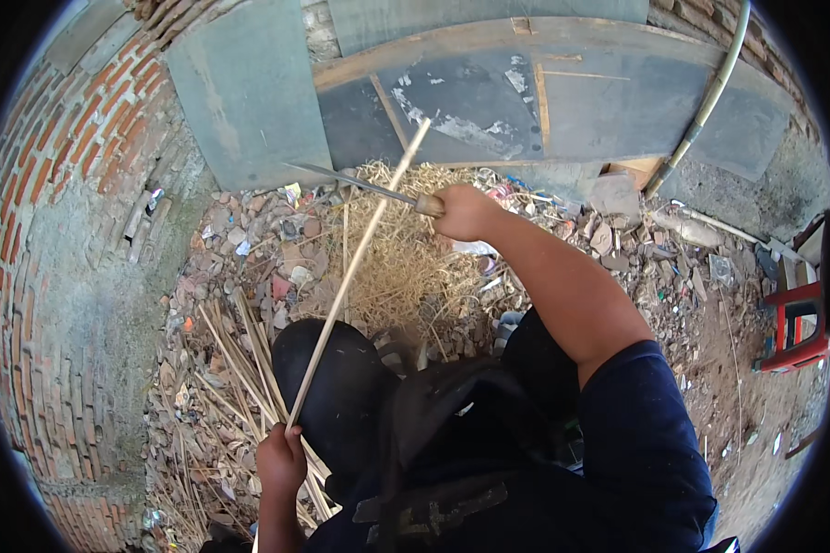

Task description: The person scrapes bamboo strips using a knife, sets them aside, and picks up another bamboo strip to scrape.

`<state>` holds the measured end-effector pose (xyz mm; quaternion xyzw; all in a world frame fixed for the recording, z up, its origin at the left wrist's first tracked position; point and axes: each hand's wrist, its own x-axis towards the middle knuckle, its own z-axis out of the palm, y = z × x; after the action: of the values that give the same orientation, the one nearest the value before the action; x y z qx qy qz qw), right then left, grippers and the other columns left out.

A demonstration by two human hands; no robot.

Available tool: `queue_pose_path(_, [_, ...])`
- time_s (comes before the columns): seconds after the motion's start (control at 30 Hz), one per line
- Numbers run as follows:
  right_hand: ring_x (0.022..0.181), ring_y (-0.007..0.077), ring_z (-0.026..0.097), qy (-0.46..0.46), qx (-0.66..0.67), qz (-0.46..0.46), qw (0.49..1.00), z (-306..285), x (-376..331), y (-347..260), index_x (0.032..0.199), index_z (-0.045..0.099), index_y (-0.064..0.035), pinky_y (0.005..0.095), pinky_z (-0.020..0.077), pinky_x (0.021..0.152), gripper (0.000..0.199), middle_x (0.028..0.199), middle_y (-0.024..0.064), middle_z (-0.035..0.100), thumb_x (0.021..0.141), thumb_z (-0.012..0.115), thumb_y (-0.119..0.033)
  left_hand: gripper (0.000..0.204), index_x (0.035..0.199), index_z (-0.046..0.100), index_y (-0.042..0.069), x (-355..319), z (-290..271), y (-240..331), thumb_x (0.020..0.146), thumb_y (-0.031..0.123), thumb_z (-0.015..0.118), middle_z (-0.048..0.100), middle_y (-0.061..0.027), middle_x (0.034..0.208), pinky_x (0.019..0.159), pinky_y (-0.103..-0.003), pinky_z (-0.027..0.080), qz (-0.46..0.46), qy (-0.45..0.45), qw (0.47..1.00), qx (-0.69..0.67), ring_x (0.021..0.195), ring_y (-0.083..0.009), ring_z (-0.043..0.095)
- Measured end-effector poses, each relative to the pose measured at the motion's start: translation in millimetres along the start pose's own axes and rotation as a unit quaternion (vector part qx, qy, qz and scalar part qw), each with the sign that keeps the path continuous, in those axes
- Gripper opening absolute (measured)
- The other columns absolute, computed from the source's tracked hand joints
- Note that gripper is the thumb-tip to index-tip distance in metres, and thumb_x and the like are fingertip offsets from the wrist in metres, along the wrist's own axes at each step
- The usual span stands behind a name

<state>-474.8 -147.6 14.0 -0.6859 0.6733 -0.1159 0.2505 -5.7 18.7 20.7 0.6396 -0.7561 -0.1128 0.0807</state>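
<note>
My left hand (pixel 282 463), low in the view by my left thigh, is closed around the lower end of a long pale wooden stick (pixel 358 260). The stick slants up and away to the right across my left knee. My right hand (pixel 466 214) grips the wooden handle of a long-bladed knife (pixel 371 187), arm stretched forward. Its blade points left and crosses the stick's upper part; whether they touch I cannot tell. Beneath them lies a heap of curly pale wood shavings (pixel 401 267).
Beside my left leg lies a bundle of split sticks (pixel 240 364) on rubble-strewn ground. A brick wall (pixel 74 267) rises on the left, grey panels (pixel 249 92) stand ahead. A bamboo pole (pixel 701 111) leans at the right, and a red stool (pixel 796 327) stands far right.
</note>
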Motion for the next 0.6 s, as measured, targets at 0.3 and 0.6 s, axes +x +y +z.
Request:
queue_pose_path(0.3, [0.085, 0.0301, 0.069, -0.037, -0.116, -0.171, 0.978, 21, -27, -65, 0.100, 0.071, -0.0117, 0.0454, 0.0557, 0.081, 0.025, 0.089, 0.0154, 0.070, 0.077, 0.065, -0.020, 0.033, 0.080, 0.055, 0.002, -3, -9, 5, 0.100, 0.028, 0.056, 0.058, -0.0249, 0.062, 0.055, -0.054, 0.044, 0.007, -0.011, 1.000, -0.008, 0.063, -0.0495, 0.059])
queue_pose_path(0.6, [0.088, 0.0306, 0.070, 0.005, -0.025, -0.029, 0.999, 12, -7, -25, 0.101, 0.071, -0.0136, 0.0468, 0.0551, 0.083, 0.026, 0.092, 0.0145, 0.071, 0.076, 0.065, -0.021, 0.036, 0.080, 0.055, 0.001, 2, -7, -3, 0.100, 0.031, 0.055, 0.057, -0.0248, 0.062, 0.055, -0.054, 0.043, 0.003, -0.030, 0.999, -0.011, 0.064, -0.0493, 0.059])
